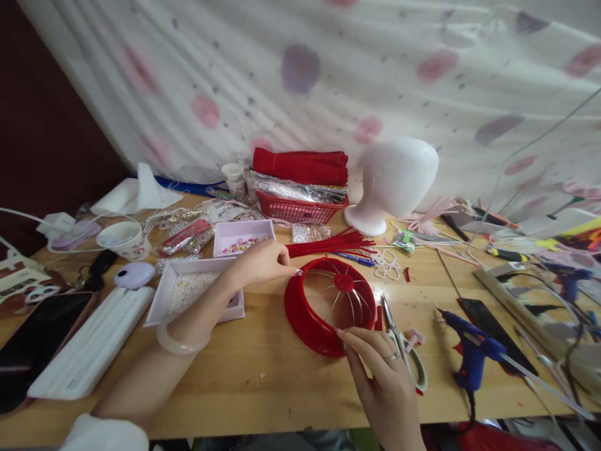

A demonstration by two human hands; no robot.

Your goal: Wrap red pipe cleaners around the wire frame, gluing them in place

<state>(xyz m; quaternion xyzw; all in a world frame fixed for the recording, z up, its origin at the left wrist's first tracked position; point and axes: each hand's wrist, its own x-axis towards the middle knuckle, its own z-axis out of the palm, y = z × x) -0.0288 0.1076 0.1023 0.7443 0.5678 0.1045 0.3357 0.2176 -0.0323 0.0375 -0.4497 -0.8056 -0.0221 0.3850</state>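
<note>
A red ring-shaped frame [310, 316] with thin wire spokes and a red hub lies on the wooden table [263, 369]. My left hand [260, 262], a pale bangle on its wrist, pinches the frame's far left rim with closed fingers. My right hand [382, 382], wearing a ring, grips the near right rim between thumb and fingers. Loose red pipe cleaners [328, 244] lie just behind the frame.
Scissors [399, 341] and a blue glue gun [469, 354] lie to the right. White trays of beads [188, 291], a paper cup [123, 239], a phone [37, 338] and a white case [94, 341] sit left. A red basket [298, 210] and white foam head [392, 181] stand behind.
</note>
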